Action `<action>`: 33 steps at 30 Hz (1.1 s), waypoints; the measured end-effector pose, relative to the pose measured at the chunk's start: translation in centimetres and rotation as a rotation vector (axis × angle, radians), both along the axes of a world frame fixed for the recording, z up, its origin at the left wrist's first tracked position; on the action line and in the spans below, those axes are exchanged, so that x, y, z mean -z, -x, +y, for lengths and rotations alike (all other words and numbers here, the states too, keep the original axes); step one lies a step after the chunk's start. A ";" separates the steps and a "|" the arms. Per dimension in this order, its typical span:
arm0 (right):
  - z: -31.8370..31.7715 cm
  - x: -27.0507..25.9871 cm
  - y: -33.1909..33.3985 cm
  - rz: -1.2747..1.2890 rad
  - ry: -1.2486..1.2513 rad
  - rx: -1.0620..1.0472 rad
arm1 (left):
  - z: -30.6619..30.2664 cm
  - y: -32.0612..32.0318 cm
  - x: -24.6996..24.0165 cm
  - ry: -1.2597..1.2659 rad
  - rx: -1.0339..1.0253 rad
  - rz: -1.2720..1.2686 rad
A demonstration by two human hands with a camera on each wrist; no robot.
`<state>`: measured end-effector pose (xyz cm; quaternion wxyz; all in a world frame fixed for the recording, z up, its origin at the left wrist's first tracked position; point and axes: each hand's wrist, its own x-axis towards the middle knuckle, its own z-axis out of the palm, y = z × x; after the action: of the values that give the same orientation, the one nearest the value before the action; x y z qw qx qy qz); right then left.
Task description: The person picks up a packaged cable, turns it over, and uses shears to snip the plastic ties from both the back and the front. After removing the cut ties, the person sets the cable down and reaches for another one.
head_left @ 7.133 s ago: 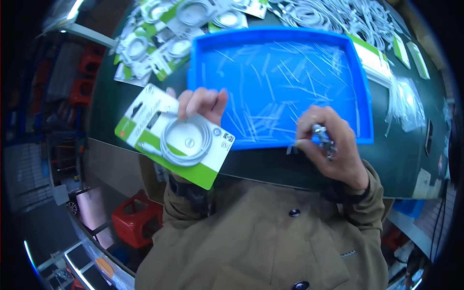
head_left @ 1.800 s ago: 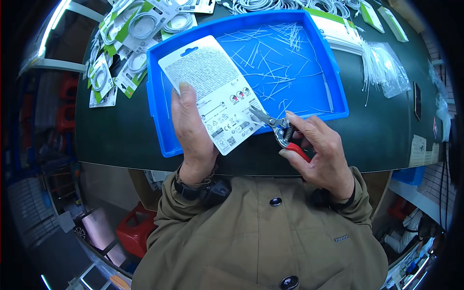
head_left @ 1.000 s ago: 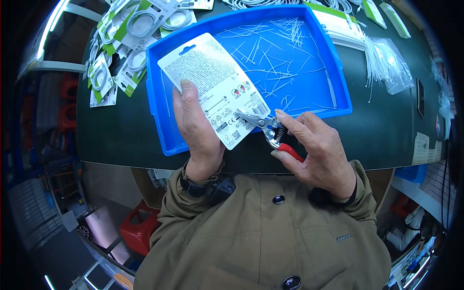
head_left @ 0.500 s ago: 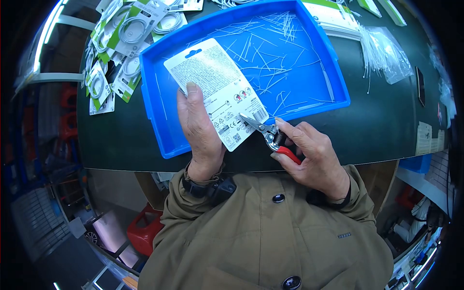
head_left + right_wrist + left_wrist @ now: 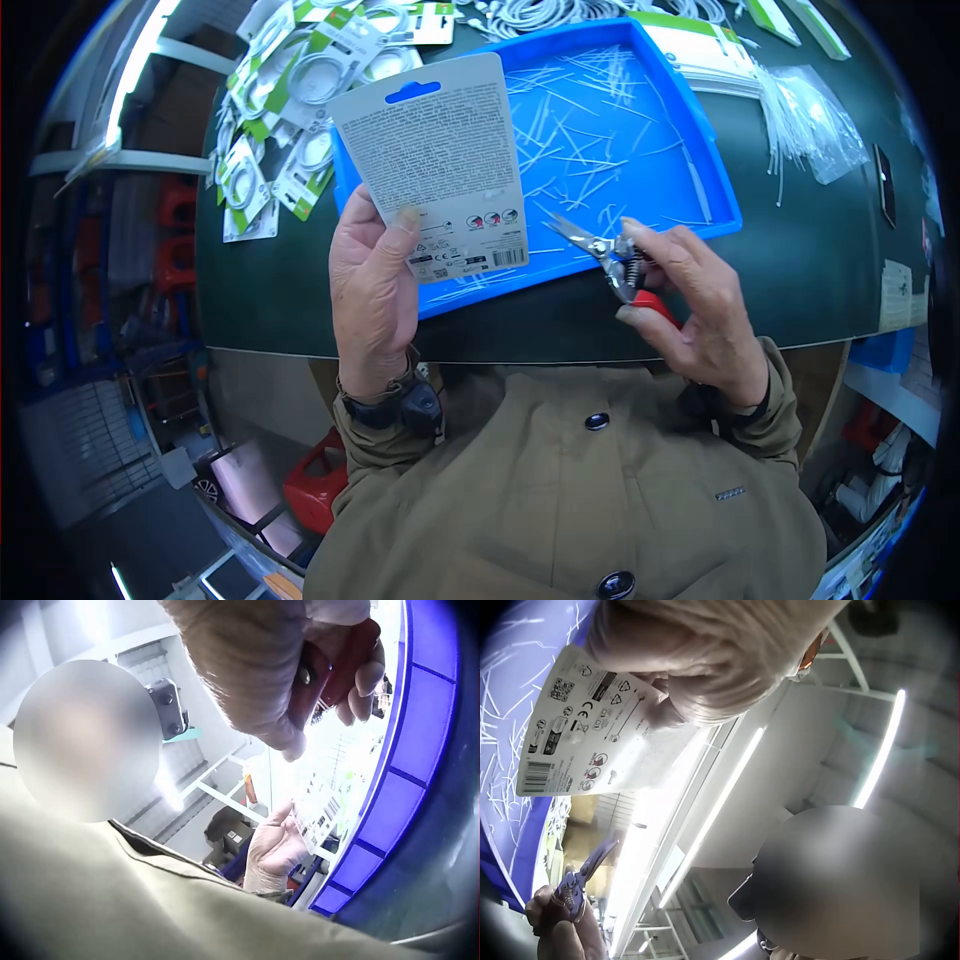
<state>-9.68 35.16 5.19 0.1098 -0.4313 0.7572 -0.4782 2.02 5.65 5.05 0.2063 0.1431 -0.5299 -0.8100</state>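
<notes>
In the head view the left hand point(image 5: 378, 280) pinches a printed cardboard package point(image 5: 435, 150) by its lower left, thumb on the text side, the hang hole at the top. The right hand point(image 5: 705, 305) grips red-handled cutters point(image 5: 625, 275), whose blades point up and left, apart from the package. The left wrist view shows the package point(image 5: 585, 727) with its barcode side, and the cutters point(image 5: 581, 885) below it. In the right wrist view red handles point(image 5: 349, 664) lie within the right hand point(image 5: 255, 667). The package's other side is hidden.
A blue tray point(image 5: 728, 190) holding many thin white strips lies beneath the package. Packaged cables point(image 5: 315, 78) are heaped at the back left, with coiled cables point(image 5: 550, 12) behind the tray. A clear bag point(image 5: 825, 130) of white ties and a phone point(image 5: 885, 185) lie to the right.
The package has swung more upright and risen toward the camera with the left hand. The cutters, formerly in front of the package's lower part, have moved right, away from it.
</notes>
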 end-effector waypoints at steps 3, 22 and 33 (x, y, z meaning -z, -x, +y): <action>-1.2 -1.0 0.4 0.075 0.030 -0.042 | -0.8 -0.6 -0.9 -0.116 -0.151 0.016; -8.0 -3.1 -2.4 0.243 -0.216 -0.476 | -5.9 0.1 3.8 -0.425 0.626 0.632; -9.1 -2.7 -1.7 0.316 -0.247 -0.431 | -6.9 0.5 4.8 -0.309 0.747 0.540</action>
<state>-7.94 26.05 7.86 0.1411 -0.6348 0.7082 -0.2750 1.51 -1.22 0.20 0.0076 -0.2431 -0.3459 -0.9062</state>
